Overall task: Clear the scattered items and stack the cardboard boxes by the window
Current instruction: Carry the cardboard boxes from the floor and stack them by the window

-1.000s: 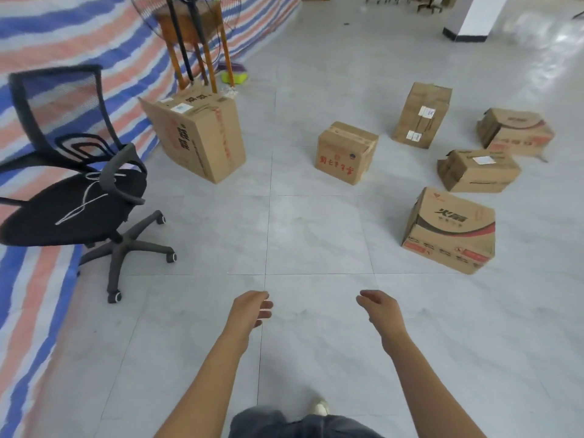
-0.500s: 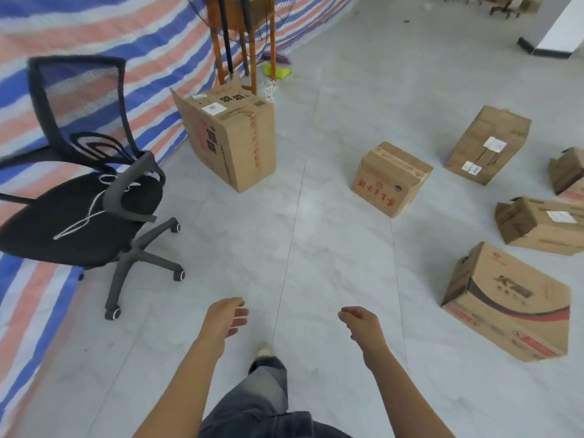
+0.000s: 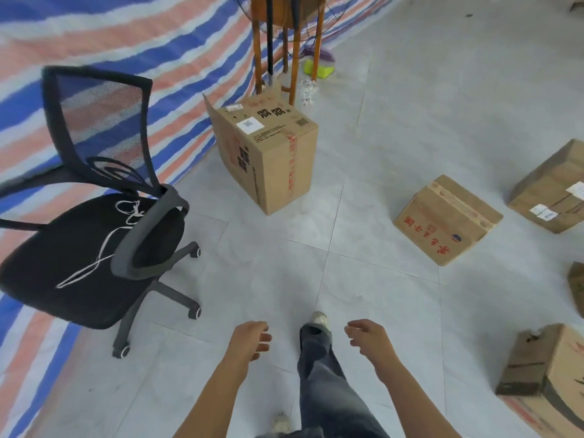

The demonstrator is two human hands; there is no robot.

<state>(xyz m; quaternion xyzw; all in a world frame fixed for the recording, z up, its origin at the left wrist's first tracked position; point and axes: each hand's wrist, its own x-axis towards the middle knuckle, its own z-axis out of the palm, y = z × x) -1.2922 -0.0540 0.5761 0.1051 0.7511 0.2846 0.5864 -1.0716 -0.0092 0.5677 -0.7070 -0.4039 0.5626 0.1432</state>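
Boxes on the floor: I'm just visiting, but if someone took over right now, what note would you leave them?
Left hand: open, empty. Right hand: open, empty.
Things: tall box upright near the tarp; red-print box on the floor to its right; labelled box at the right edge; another box at lower right. A white cord lies on the chair.
Done: nothing stacked in view.
Left: gather all boxes and stack them; the window is not in view.
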